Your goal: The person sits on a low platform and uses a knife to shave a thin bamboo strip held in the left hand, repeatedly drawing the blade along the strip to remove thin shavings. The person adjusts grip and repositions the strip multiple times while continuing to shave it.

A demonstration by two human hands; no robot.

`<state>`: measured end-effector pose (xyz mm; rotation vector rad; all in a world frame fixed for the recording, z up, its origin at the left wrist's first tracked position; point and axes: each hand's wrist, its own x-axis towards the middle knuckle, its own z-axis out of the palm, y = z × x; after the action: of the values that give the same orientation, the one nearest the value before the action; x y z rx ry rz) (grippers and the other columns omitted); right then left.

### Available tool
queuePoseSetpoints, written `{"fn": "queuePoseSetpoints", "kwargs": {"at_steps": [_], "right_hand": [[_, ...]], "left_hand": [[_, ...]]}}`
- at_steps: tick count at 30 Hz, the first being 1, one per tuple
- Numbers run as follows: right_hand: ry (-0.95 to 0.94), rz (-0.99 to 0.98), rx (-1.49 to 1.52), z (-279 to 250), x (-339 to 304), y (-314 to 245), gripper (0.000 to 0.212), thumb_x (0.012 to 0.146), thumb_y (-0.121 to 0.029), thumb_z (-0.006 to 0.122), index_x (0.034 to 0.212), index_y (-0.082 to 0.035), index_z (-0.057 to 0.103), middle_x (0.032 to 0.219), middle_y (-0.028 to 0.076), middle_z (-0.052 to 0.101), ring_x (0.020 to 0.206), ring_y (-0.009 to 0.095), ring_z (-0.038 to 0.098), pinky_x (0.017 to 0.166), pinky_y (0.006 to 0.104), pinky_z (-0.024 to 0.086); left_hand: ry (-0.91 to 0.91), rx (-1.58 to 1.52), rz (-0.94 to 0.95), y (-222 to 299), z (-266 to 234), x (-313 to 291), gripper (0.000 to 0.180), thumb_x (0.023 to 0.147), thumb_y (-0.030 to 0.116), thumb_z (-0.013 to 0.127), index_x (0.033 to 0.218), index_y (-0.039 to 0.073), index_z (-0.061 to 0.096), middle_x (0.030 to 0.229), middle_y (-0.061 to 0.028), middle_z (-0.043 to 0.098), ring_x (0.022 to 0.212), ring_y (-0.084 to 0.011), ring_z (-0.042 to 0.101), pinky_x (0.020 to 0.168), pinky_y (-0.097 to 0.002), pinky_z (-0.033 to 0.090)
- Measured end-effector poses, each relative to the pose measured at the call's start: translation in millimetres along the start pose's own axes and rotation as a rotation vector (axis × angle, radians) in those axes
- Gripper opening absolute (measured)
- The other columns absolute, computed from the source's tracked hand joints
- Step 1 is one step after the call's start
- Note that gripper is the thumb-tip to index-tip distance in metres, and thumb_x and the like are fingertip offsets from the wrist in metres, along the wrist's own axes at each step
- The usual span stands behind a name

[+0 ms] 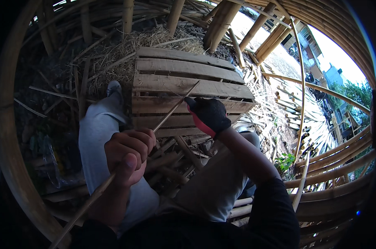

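Observation:
My bare left hand (pixel 129 153) is wrapped round a long, thin bamboo strip (pixel 173 108). The strip slants from the lower left, through the fist, up to a tip over the slatted wooden crate (pixel 175 85). Beside its upper part is my right hand (pixel 210 118), in a black glove with a red palm side. Those gloved fingers are curled, and the thumb end reaches toward the strip. Whatever the right hand may grip is hidden by the glove; I cannot tell whether it touches the strip. The crate stands between my legs, below both hands.
Dry shavings (pixel 109 62) lie heaped beyond the crate on the left. Bamboo posts (pixel 223 25) rise at the back. Cut bamboo poles (pixel 287 112) cover the ground at right, near a bamboo rail (pixel 320 88). A curved pole (pixel 3 124) borders the left side.

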<state>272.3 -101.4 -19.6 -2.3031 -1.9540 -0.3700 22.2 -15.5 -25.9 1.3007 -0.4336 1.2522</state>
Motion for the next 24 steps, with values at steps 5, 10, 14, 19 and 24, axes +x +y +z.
{"fn": "queuePoseSetpoints", "kwargs": {"at_steps": [5,10,14,19,24], "right_hand": [[0.037,-0.125,0.11,-31,-4,-36,0.042,0.108,-0.039,0.043,0.103,-0.011,0.074,0.08,0.016,0.072,0.074,0.037,0.071,0.066,0.0482,0.055],[-0.124,0.168,0.049,-9,23,21,0.041,0.108,-0.04,0.045,0.103,-0.013,0.076,0.081,0.016,0.073,0.079,0.037,0.072,0.07,0.0478,0.055],[-0.091,-0.081,0.127,-20,3,-24,0.031,0.106,-0.034,0.052,0.109,-0.014,0.076,0.083,0.016,0.072,0.079,0.038,0.071,0.072,0.0468,0.055],[-0.118,0.008,0.008,0,31,15,0.037,0.107,-0.035,0.044,0.135,-0.022,0.064,0.094,0.014,0.075,0.086,0.036,0.073,0.07,0.0495,0.057],[-0.218,0.485,0.668,14,41,86,0.072,0.101,-0.067,0.047,0.084,-0.003,0.074,0.065,0.007,0.057,0.063,0.019,0.052,0.063,0.0348,0.042]], "left_hand": [[-0.004,-0.006,0.037,6,3,5,0.065,0.103,0.032,0.058,0.047,0.01,0.032,0.043,0.0001,0.03,0.039,-0.0167,0.029,0.049,-0.0341,0.03],[0.016,-0.006,0.006,4,4,4,0.066,0.103,0.034,0.059,0.048,0.011,0.032,0.043,0.0006,0.029,0.039,-0.0164,0.029,0.049,-0.0342,0.03],[0.017,-0.037,0.012,1,-1,2,0.065,0.103,0.034,0.058,0.048,0.011,0.031,0.044,0.0005,0.03,0.042,-0.0164,0.029,0.051,-0.0343,0.03],[0.131,-0.05,0.003,1,-18,3,0.062,0.104,0.029,0.053,0.049,0.013,0.029,0.045,0.0008,0.028,0.045,-0.0167,0.026,0.055,-0.0358,0.028],[0.039,-0.059,0.033,-2,-19,12,0.059,0.105,0.026,0.048,0.052,0.014,0.025,0.046,0.0017,0.025,0.046,-0.0158,0.022,0.055,-0.036,0.025]]}}
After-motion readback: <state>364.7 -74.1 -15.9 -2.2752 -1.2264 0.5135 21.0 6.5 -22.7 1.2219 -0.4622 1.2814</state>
